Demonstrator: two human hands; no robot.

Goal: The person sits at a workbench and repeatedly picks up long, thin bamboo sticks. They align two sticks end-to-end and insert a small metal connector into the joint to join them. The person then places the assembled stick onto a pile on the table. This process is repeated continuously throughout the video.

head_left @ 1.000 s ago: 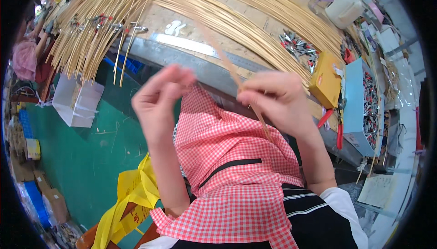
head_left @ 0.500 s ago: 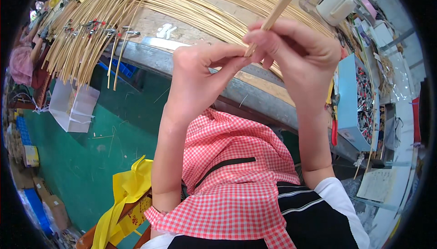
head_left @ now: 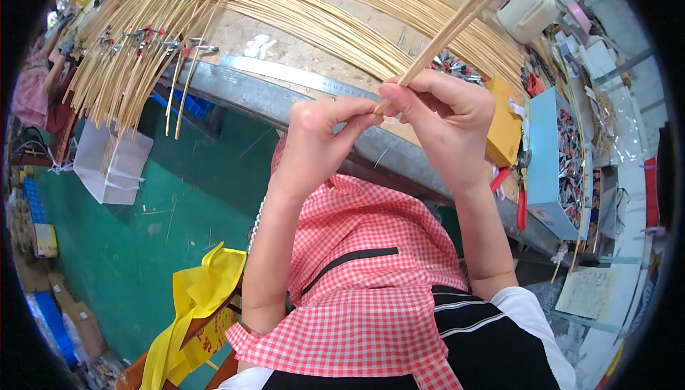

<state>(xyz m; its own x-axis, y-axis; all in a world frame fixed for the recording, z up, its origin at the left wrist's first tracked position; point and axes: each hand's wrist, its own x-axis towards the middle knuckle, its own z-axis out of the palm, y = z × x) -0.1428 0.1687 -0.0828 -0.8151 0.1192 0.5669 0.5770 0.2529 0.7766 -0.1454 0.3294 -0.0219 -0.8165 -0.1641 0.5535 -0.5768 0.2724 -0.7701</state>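
Observation:
Thin wooden strips (head_left: 457, 27) slant from my hands up past the top edge at the right, lying close together and parting slightly toward the top. My left hand (head_left: 314, 140) pinches their lower tip between thumb and fingers. Just above it, my right hand (head_left: 448, 115) grips the same strips, its thumb pressed against them. Both hands are in front of the table's near edge. A steel ruler (head_left: 285, 73) lies along that edge, partly behind my hands. Beyond it, many long strips (head_left: 335, 29) are spread over the table.
At the left, strips with small red-and-black clips (head_left: 146, 33) overhang the table. On the right stand a yellow box (head_left: 505, 122), red-handled pliers (head_left: 522, 201) and a light blue box (head_left: 546, 165) of clips. A white bin (head_left: 114, 165) sits on the green floor; another person (head_left: 34, 90) is at far left.
Both hands have come down toward me with the strips, and the right hand has shifted left. The strips' upper part now shows a gap between them. The yellow box has come into view.

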